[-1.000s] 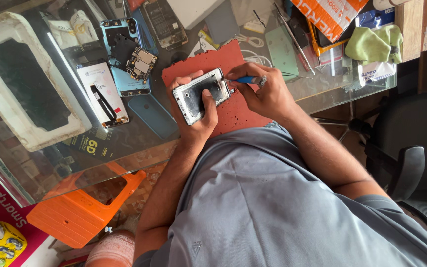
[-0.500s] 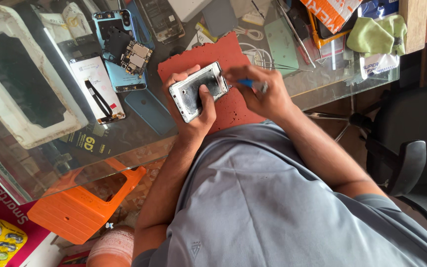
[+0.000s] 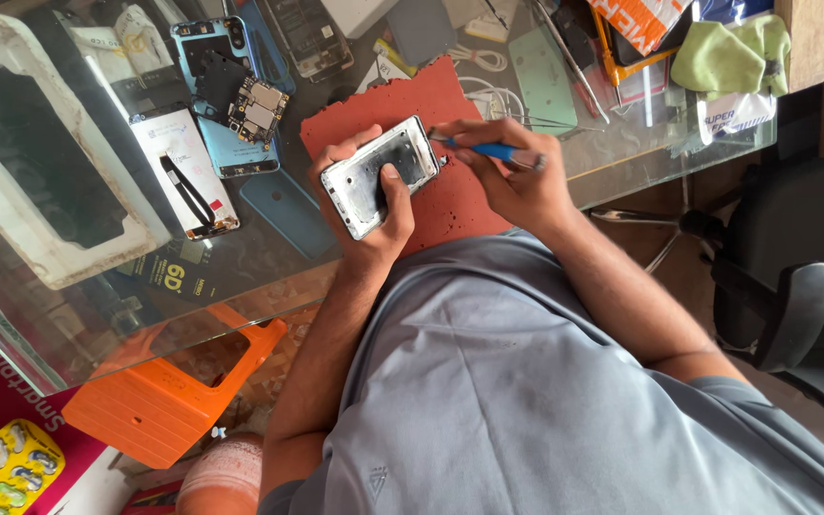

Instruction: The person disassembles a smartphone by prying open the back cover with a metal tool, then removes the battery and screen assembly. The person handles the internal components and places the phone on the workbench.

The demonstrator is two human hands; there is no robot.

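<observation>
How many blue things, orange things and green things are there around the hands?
Blue: 3, the screwdriver handle in the right hand, an opened phone, a phone cover.
Orange: 2, the stool, a packet.
Green: 1, a cloth.
Total: 6.

phones (image 3: pixel 381 176): about 4 | screwdrivers (image 3: pixel 488 150): 1 | mats (image 3: pixel 431 110): 1

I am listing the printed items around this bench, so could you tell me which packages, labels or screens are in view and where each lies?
Orange packet: top edge of the table, orange with white print.
White packet: under the green cloth, small, dark print.
Black box: beneath the glass, flat, gold print.
Yellow blister pack: bottom left corner, coloured bubbles.
Labelled battery: on the glass, left of the red mat, white with a black strip.
</observation>
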